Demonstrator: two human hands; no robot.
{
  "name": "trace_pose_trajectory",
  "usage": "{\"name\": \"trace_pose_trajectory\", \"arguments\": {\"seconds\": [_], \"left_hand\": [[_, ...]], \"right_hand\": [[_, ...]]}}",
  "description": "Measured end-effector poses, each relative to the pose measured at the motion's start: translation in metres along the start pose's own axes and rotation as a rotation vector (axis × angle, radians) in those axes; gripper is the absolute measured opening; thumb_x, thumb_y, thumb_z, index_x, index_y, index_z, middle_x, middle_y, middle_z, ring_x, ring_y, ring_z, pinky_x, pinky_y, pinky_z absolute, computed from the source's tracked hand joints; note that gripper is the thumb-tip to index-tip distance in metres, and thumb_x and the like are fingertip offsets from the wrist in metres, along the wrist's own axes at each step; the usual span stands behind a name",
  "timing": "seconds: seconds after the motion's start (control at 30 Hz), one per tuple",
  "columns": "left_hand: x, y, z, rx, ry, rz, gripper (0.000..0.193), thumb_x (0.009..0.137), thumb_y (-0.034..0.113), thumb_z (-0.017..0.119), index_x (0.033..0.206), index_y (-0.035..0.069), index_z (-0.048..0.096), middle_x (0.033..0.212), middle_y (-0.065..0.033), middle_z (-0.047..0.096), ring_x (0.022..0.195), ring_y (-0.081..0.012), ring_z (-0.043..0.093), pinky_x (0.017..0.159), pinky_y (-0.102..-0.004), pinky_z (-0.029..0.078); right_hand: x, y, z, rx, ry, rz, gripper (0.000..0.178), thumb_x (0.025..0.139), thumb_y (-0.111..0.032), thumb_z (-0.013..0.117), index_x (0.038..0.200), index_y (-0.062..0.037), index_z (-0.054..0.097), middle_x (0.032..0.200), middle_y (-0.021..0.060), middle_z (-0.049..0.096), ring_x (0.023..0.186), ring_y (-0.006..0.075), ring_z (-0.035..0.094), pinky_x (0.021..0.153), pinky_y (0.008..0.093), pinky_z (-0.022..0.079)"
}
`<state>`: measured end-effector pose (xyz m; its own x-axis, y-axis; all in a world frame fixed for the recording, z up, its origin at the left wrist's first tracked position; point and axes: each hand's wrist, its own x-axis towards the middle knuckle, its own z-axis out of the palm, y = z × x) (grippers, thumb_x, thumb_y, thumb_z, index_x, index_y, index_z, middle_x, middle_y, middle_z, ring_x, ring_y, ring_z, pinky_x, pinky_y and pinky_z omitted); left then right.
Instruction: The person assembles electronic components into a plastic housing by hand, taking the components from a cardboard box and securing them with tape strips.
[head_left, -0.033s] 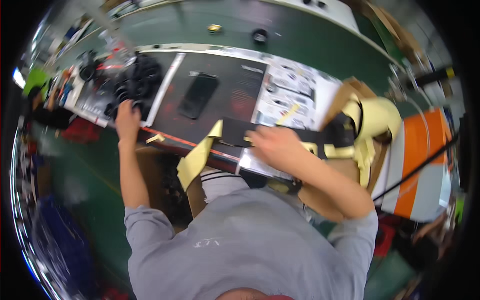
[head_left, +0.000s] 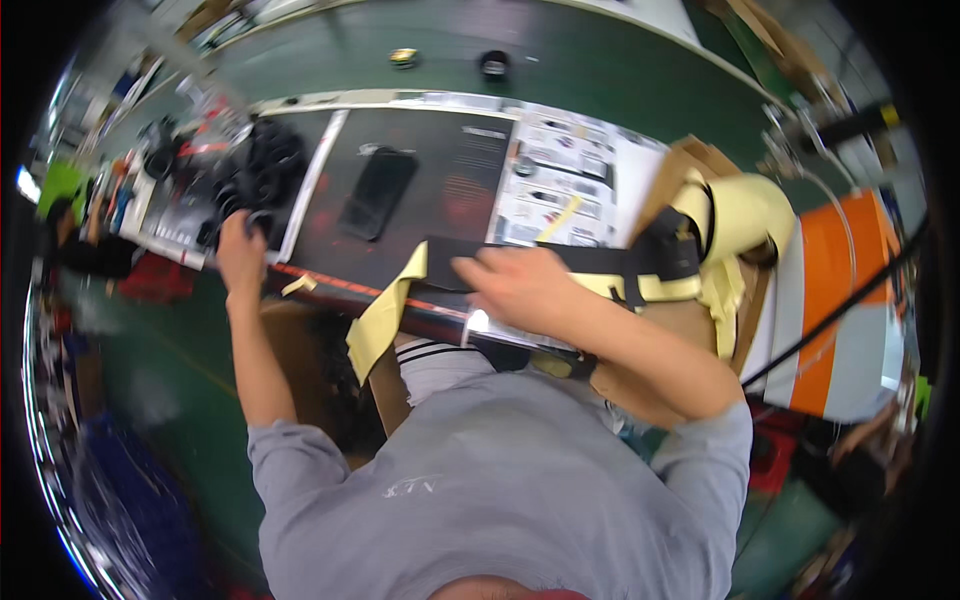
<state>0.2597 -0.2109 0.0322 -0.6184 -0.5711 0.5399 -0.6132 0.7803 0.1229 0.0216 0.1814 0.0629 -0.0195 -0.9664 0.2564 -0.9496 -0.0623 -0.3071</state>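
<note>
My right hand [head_left: 515, 285] lies over a long black strip [head_left: 590, 262] at the bench's near edge, fingers pinching its left end. Pale yellow backing paper [head_left: 383, 315] peels off that end and hangs over the edge. The strip runs right to a roll of yellow paper [head_left: 745, 215] in a cardboard box [head_left: 680, 165]. My left hand [head_left: 240, 258] reaches far left and closes on a black ring part [head_left: 256, 216] at the edge of a heap of black round parts [head_left: 268, 160].
A black phone [head_left: 378, 192] lies on a dark mat [head_left: 450, 160]. A white picture sheet [head_left: 560, 180] lies to its right. An orange and white object [head_left: 835, 300] stands at the right. Green floor [head_left: 560, 60] lies beyond the bench.
</note>
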Motion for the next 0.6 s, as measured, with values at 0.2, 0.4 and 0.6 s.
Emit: {"name": "trace_pose_trajectory", "arguments": {"seconds": [0.2, 0.4, 0.6], "left_hand": [[0.035, 0.177, -0.054, -1.344, -0.422, -0.246, 0.036, 0.085, -0.006, 0.044, 0.119, 0.001, 0.052, 0.112, -0.0155, 0.065, 0.087, -0.0192, 0.066, 0.072, -0.0278, 0.054], [0.049, 0.325, 0.022, -1.731, -0.987, -0.409, 0.033, 0.085, 0.001, 0.056, 0.117, 0.003, 0.056, 0.105, -0.0128, 0.065, 0.087, -0.0224, 0.066, 0.067, -0.0331, 0.055], [0.049, 0.296, 0.087, -1.938, -0.935, -0.716, 0.027, 0.092, 0.020, 0.053, 0.116, 0.008, 0.057, 0.098, -0.0075, 0.063, 0.090, -0.0212, 0.066, 0.067, -0.0318, 0.057]], "right_hand": [[0.010, 0.025, 0.047, -0.040, -0.126, 0.027, 0.038, 0.085, -0.025, 0.063, 0.118, -0.0047, 0.059, 0.082, 0.0121, 0.054, 0.075, 0.0270, 0.062, 0.061, 0.0365, 0.052], [0.016, 0.057, 0.016, 0.533, -0.224, 0.198, 0.026, 0.083, -0.023, 0.062, 0.094, -0.0006, 0.070, 0.093, 0.0173, 0.066, 0.084, 0.0338, 0.065, 0.073, 0.0428, 0.052], [0.031, 0.107, 0.012, -0.143, 0.174, 0.656, 0.029, 0.082, -0.033, 0.067, 0.085, -0.0037, 0.066, 0.083, 0.0144, 0.066, 0.071, 0.0324, 0.066, 0.062, 0.0423, 0.052]]}}
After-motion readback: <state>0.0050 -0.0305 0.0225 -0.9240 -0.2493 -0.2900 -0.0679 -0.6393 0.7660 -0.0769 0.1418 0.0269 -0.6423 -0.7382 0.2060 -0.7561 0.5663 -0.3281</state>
